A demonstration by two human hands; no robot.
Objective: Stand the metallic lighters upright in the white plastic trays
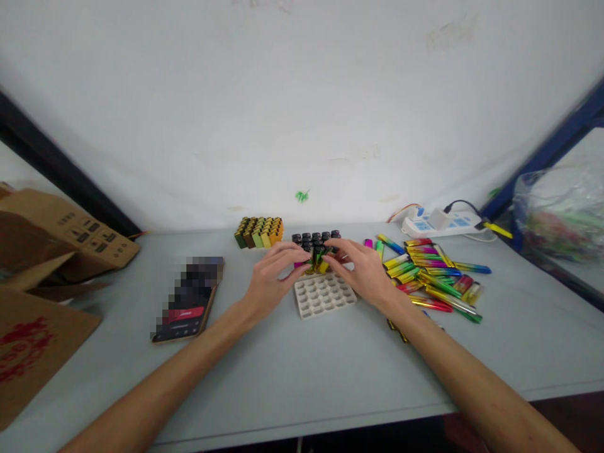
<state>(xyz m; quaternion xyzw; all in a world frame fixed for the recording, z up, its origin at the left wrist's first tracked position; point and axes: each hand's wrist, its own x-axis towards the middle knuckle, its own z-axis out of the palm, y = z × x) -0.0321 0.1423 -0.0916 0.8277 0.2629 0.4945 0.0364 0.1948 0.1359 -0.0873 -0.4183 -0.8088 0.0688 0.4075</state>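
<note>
A white tray (325, 296) with rows of round hollows lies on the grey table, its front part bare. Black-topped lighters (316, 239) stand upright in rows at its back. My left hand (276, 274) pinches a small lighter with green and yellow on it at the left of the tray. From the right, my right hand (361, 267) closes its fingertips on another lighter over the tray's rear part. Fingers partly hide both lighters. A block of upright lighters (259, 233) stands behind my left hand.
Loose shiny coloured lighters (434, 274) are heaped at the right. Behind them lies a white power strip (443, 221). A phone (191, 299) lies at the left, beside open cardboard boxes (42, 302). A plastic bag (561, 214) is at far right.
</note>
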